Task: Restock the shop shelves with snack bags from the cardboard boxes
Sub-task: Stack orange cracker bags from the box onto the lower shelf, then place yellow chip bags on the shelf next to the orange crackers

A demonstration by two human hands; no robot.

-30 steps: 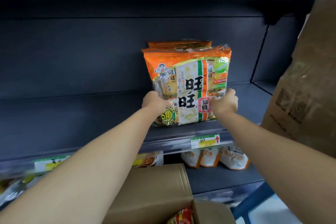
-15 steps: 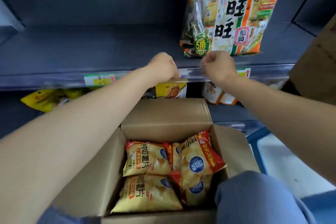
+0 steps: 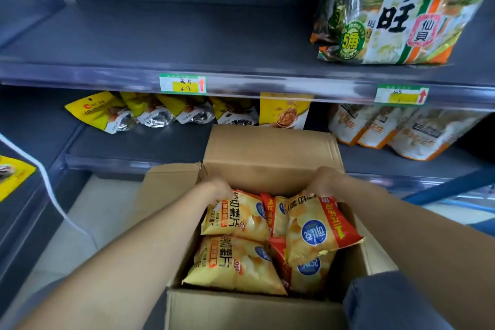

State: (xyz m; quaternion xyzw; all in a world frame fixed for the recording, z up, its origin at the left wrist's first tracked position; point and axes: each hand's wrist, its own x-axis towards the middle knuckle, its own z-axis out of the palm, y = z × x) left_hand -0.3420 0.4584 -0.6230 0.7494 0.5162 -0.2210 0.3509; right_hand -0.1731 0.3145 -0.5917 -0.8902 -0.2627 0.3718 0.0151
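Head camera view, looking down into an open cardboard box (image 3: 267, 158) of yellow snack bags. The left hand (image 3: 218, 189) curls its fingers over the top edge of the far-left chip bag (image 3: 238, 215), grasping it. The right hand (image 3: 325, 182) grips the top edge of the right chip bag (image 3: 317, 230), which is tilted up above its neighbours. A near-left chip bag (image 3: 233, 266) lies flat beside them, and more bags show between and beneath.

The box sits just in front of dark grey shop shelving. On the lower shelf (image 3: 139, 144) behind it are yellow pouches (image 3: 107, 111) on the left and white-and-orange pouches (image 3: 388, 127) on the right. On the upper shelf (image 3: 160, 35), at far right, stands an orange and green rice cracker pack (image 3: 396, 8). Two price labels (image 3: 183, 83) are fixed to that shelf's front edge.
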